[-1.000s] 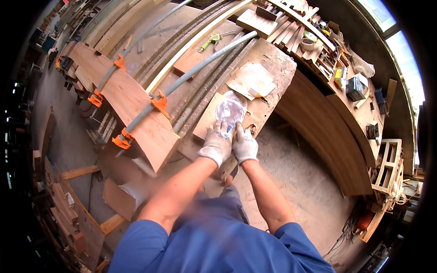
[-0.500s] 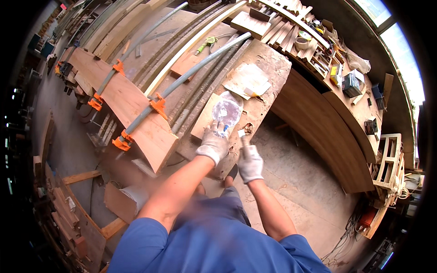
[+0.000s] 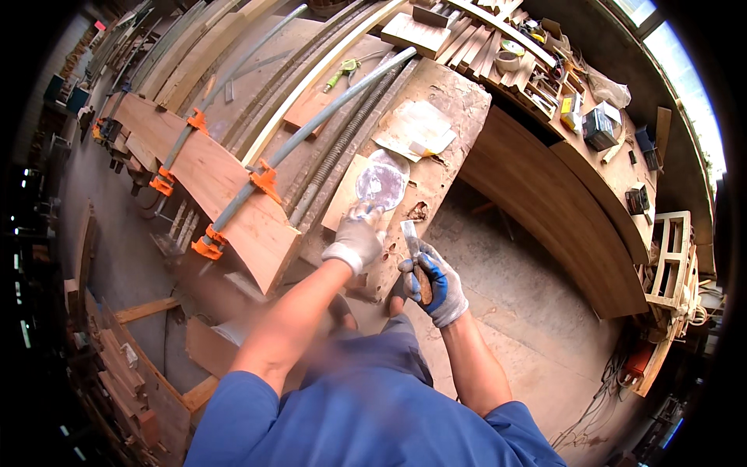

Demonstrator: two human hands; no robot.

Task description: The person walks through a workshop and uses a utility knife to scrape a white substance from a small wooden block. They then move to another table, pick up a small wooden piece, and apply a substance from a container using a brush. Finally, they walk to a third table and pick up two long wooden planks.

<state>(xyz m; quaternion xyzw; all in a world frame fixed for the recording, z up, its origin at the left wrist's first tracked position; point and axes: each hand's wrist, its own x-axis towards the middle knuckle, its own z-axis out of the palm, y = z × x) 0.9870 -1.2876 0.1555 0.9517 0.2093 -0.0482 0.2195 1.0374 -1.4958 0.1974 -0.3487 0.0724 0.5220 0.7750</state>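
Note:
My left hand (image 3: 356,243), in a grey work glove, holds a round clear plastic lid or dish (image 3: 381,184) smeared with grey paste above a stained wooden board (image 3: 450,117). My right hand (image 3: 433,282), in a blue and grey glove, grips a small putty knife (image 3: 412,247) by its wooden handle, blade pointing up. It sits lower and to the right of the left hand, off the board's near edge.
A pale sheet (image 3: 414,129) lies on the board. To the left, a curved wood panel (image 3: 204,180) is held by long bar clamps with orange jaws (image 3: 264,180). A long curved workbench (image 3: 560,194) with tools runs at the right. Timber offcuts (image 3: 132,373) lie lower left.
My right hand has drawn back from the dish, down and to the right, now holding the putty knife upright. The left hand keeps the dish in about the same place.

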